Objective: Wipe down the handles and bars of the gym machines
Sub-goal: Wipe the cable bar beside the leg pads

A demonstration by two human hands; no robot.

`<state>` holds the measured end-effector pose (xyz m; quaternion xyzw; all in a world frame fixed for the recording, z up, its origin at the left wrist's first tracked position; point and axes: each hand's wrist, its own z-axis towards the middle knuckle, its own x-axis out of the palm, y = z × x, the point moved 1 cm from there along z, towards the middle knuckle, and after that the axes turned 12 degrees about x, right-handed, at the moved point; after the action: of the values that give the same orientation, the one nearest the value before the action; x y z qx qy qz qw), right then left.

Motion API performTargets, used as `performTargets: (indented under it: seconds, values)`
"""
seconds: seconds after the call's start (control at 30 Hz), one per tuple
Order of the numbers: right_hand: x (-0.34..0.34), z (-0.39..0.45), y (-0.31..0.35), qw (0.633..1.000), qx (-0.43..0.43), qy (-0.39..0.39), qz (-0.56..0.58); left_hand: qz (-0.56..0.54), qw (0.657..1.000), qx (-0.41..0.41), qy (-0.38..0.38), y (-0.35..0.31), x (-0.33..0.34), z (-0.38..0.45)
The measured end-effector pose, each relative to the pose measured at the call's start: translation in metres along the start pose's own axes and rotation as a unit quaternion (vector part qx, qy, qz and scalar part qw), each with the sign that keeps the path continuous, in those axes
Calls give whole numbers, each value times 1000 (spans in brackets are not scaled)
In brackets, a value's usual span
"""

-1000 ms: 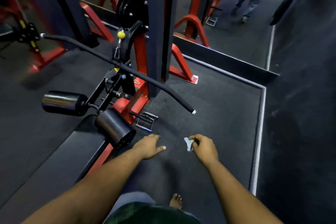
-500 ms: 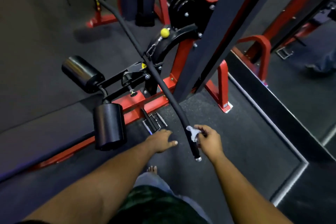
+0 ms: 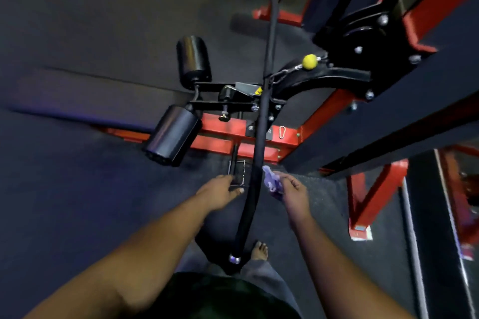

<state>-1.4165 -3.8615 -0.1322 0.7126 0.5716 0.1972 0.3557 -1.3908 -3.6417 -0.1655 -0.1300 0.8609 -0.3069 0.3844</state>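
Just right of the long black bar point(image 3: 259, 137), the right hand point(image 3: 293, 191) pinches a cloth point(image 3: 272, 181) in its fingers; the left hand point(image 3: 220, 191), fingers loosely apart, hovers left of the bar.

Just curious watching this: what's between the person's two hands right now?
In the head view, the long black bar runs between the left hand and the right hand, which holds a crumpled wipe.
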Motion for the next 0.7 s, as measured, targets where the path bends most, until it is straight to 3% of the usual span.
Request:
performTargets:
  seconds: [0.17,0.43,0.5,0.57,0.7]
  values:
    - [-25,20,6,995,-31,88,-45,-49,996,-57,-42,-23,37,-20]
    - [-34,55,22,971,-101,55,-210,-100,988,-58,-102,-35,60,-12]
    - [-32,71,29,934,-175,46,-308,-123,983,-64,-120,-31,68,-7]
    - [-25,82,44,874,-268,59,-402,-145,978,-75,-132,-30,75,-3]
    - [3,115,102,770,-418,99,-471,-173,966,-96,-167,-39,77,10]
